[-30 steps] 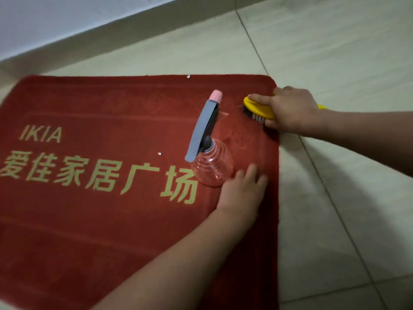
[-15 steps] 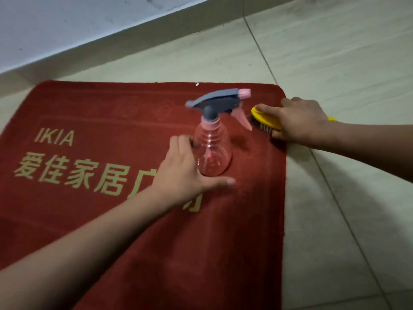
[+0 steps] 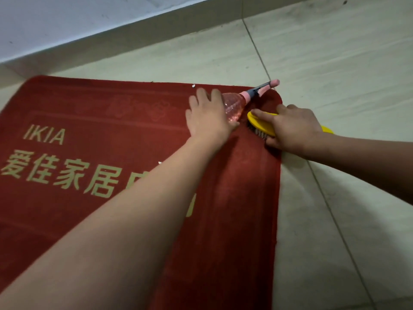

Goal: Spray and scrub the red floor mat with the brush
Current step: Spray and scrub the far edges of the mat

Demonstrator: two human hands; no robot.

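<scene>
My left hand (image 3: 207,118) grips the tipped spray bottle (image 3: 234,106), right hand (image 3: 295,128) grips the brush (image 3: 261,124); I fear the nozzle (image 3: 273,82), upper right, wets floor (image 3: 335,63), not mat (image 3: 100,113).

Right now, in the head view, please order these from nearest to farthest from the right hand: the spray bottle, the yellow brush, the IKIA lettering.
1. The yellow brush, gripped in the right hand.
2. The spray bottle, just left, held by the left hand.
3. The IKIA lettering, far left on the red mat.
</scene>
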